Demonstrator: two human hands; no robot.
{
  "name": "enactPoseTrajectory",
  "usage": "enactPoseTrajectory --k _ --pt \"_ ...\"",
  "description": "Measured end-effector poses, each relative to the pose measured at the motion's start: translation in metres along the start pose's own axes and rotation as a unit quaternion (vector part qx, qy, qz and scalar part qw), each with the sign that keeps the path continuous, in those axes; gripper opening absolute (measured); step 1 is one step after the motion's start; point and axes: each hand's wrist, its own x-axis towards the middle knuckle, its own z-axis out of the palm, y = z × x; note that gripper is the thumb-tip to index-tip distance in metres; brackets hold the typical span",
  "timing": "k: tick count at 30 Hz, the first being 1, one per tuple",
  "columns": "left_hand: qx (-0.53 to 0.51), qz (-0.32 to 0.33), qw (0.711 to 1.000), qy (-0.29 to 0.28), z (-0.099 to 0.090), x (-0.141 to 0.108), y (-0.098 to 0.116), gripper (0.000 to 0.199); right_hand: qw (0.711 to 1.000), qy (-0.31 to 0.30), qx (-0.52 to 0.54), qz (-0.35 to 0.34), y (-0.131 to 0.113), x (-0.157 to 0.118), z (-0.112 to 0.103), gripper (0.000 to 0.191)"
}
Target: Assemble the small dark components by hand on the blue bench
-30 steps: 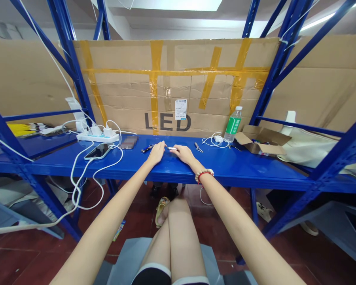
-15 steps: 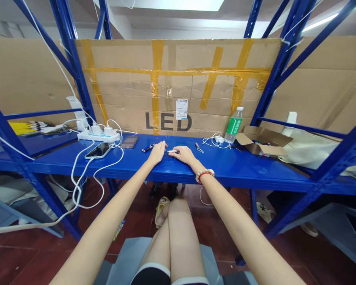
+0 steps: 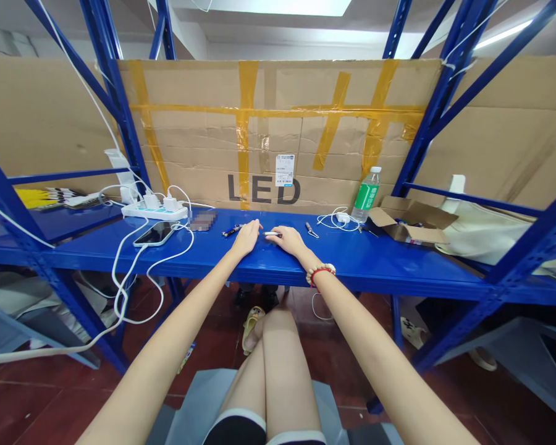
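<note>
Blue table (image 3: pixel 352 259) under both forearms; right hand (image 3: pixel 289 240) curled round slim white object (image 3: pixel 272 234)

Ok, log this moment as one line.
right hand: holding slim item | left hand: on blue tabletop | bottle: upright

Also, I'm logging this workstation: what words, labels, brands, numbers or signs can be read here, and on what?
"LED": on the big cardboard.
White label on that cardboard: print too small to read.
Bottle, green label: characters too blurred to read.
Small box: no readable text.
</note>
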Motion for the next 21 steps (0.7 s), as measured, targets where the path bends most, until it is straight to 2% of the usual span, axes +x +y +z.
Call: enactPoseTrajectory --k 9,21 --pt "0.002 -0.005 1.0 0.001 0.0014 0.0018 -0.0027 0.049 1.0 0.012 -0.005 0.001 0.0008 0.0007 0.002 0.031" --pt "-0.003 -0.001 1.0 -0.002 0.0014 0.0016 -0.004 0.047 1.0 -0.002 0.003 -0.009 0.0024 0.0014 0.0018 0.022"
